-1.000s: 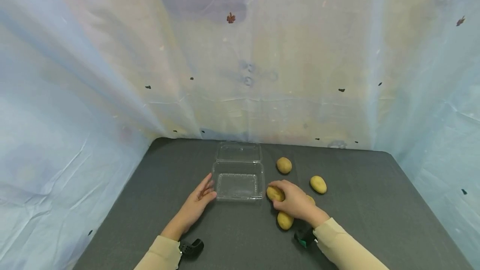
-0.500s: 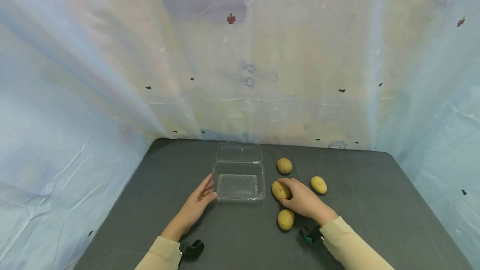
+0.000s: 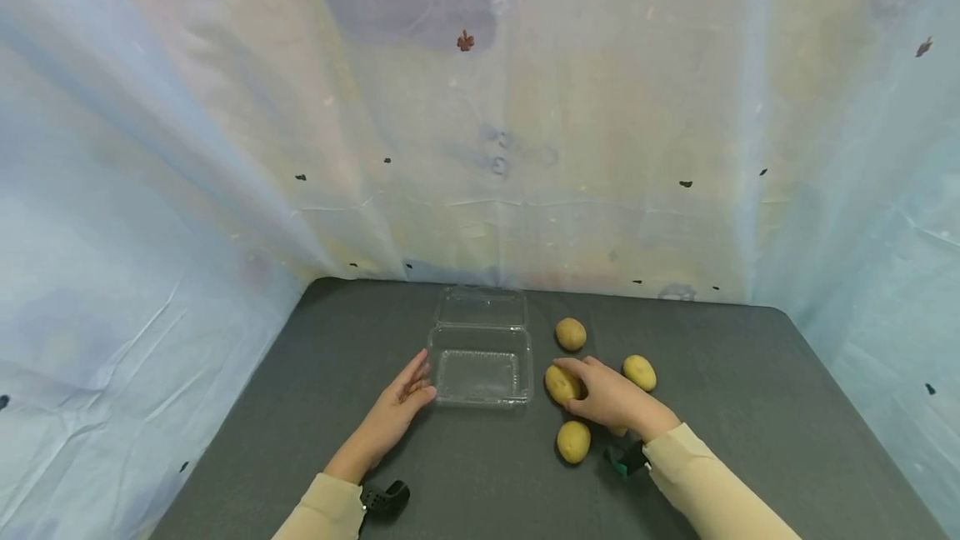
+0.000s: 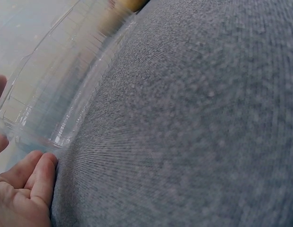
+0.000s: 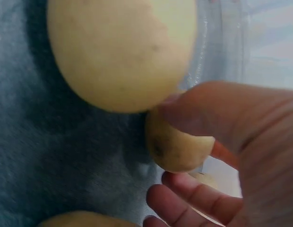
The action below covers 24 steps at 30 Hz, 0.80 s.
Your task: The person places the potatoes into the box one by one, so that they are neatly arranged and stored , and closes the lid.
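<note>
Thumb and fingers of my right hand (image 3: pixel 618 398) grip a yellow potato (image 3: pixel 562 384) just right of a clear plastic clamshell box (image 3: pixel 482 402). In the right wrist view, this potato (image 5: pixel 177 146) sits between thumb and fingertips, partly behind a nearer potato (image 5: pixel 120 56). The box lies open, its lid (image 3: pixel 482 307) folded back toward the far edge. My left hand (image 3: pixel 388 417) stays by the box's left side with fingers extended. From the left wrist, the fingers (image 4: pixel 42 177) appear close to the box wall (image 4: pixel 56 139); whether they touch is unclear.
More potatoes lie around the right hand: one behind (image 3: pixel 571 334), one to the right (image 3: pixel 639 372), one in front (image 3: pixel 573 442). Another (image 3: pixel 618 432) is mostly hidden under the right wrist. A printed curtain (image 3: pixel 480 148) encloses the dark grey table (image 3: pixel 480 482).
The right hand has shifted slightly right, away from the box, and the potato in its fingers moved with it. The left hand and the box have stayed in place.
</note>
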Available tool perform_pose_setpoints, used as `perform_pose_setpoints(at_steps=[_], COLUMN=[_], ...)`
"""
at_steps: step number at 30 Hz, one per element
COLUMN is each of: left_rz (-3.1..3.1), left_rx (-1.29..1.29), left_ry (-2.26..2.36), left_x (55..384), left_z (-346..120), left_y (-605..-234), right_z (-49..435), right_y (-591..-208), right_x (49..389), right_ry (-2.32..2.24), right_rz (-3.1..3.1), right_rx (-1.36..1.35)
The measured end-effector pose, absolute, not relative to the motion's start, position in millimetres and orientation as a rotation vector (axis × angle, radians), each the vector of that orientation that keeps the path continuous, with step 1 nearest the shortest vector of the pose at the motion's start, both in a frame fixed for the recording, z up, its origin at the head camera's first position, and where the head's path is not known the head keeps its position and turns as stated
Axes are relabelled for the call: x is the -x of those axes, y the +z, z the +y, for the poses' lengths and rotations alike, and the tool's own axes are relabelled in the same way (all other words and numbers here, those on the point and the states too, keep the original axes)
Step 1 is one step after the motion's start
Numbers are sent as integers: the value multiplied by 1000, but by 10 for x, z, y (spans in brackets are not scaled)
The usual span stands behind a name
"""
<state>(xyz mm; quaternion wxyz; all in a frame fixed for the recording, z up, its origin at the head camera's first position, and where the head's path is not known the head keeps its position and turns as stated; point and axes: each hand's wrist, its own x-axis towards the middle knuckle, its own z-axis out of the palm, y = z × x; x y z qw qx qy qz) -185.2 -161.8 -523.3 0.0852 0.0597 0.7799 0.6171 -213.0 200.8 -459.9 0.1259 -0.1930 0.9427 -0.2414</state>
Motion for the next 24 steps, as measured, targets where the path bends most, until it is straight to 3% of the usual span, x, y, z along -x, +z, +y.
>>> perform_pose_setpoints(at_steps=[24], left_rz=[2335], left_rx=[-202], left_ry=[1832], left_x=[1845], left_z=[-1630], left_y=[-5253], right_z=[2093], right_y=[-4722], right_x=[2253], right_ry=[-953], right_rz=[2659], right_rx=[576])
